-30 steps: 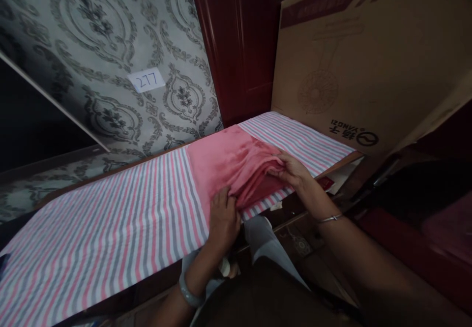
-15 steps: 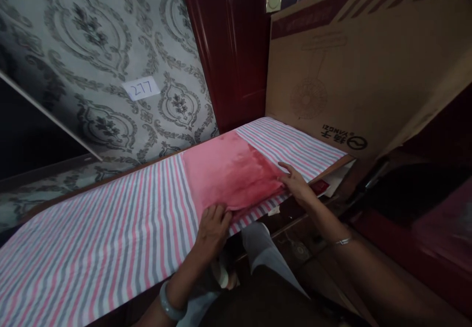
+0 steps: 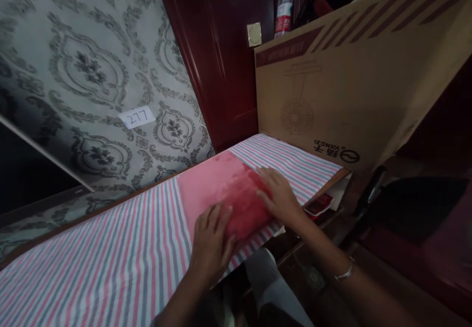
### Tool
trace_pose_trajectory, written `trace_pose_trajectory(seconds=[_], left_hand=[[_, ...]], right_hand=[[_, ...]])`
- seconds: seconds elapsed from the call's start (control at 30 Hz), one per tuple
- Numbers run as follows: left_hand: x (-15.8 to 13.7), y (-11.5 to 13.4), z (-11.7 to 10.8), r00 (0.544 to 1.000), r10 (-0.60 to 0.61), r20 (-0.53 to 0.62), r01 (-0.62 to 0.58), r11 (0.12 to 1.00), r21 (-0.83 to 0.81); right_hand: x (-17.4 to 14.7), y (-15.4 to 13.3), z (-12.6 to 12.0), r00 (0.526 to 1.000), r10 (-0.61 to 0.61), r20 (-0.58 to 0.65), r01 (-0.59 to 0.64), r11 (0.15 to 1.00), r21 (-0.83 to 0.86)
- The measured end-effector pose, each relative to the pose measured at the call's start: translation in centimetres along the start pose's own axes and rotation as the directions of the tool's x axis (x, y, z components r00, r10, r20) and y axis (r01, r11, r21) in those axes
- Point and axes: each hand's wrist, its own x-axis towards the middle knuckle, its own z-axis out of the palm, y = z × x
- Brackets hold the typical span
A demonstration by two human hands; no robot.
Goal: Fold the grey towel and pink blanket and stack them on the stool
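A folded pink and red cloth (image 3: 206, 184) lies flat across the striped cloth (image 3: 129, 248) that covers a long narrow table. Its left part is pale pink; the right part is deeper red and looks fluffy. My left hand (image 3: 212, 238) rests on its near left edge, fingers stretched out. On the right side, my right hand (image 3: 278, 194) lies over the red part with its fingers extended and the thumb apart. Both palms face down and neither grips the cloth.
A large cardboard box (image 3: 332, 86) stands at the table's right end, with a plastic bottle (image 3: 284, 14) behind it. Patterned wallpaper (image 3: 92, 66) with a paper label (image 3: 137, 117) rises behind the table. A dark screen (image 3: 33, 169) is at left.
My fingers have gone from holding the near edge and right corner of the pink cloth to lying flat on it. Both hands have shifted inward onto its surface. The view has tilted upward.
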Motion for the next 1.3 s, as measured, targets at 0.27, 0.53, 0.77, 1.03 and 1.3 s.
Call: trace_pose_trajectory(seconds=[0.27, 0.53, 0.77, 1.03, 1.3], left_hand=[[-3.1, 1.5, 3.2, 0.995, 0.026, 0.099, -0.037, 0.993, 0.109], [9.5, -5.3, 3.8, 0.986, 0.02, 0.167, 0.003, 0.991, -0.134], [19.9, -10.0, 12.5, 0.777, -0.235, 0.584, 0.237, 0.969, 0.074], [20.7, -15.9, 17.0, 0.706, -0.409, 0.579, 0.466, 0.883, 0.057], [20.0, -17.4, 19.2, 0.792, -0.405, 0.456, 0.492, 0.866, -0.085]], right_hand=[[-2.6, 1.0, 4.7, 0.923, 0.21, 0.322, -0.112, 0.948, -0.297], [-3.2, 1.2, 5.3, 0.963, 0.17, 0.21, -0.102, 0.949, -0.299], [-3.7, 1.7, 5.7, 0.971, 0.154, 0.182, -0.103, 0.959, -0.265], [-4.8, 2.3, 6.7, 0.985, 0.123, 0.121, -0.091, 0.966, -0.242], [-5.2, 2.7, 7.0, 0.998, 0.051, 0.029, -0.041, 0.961, -0.273]])
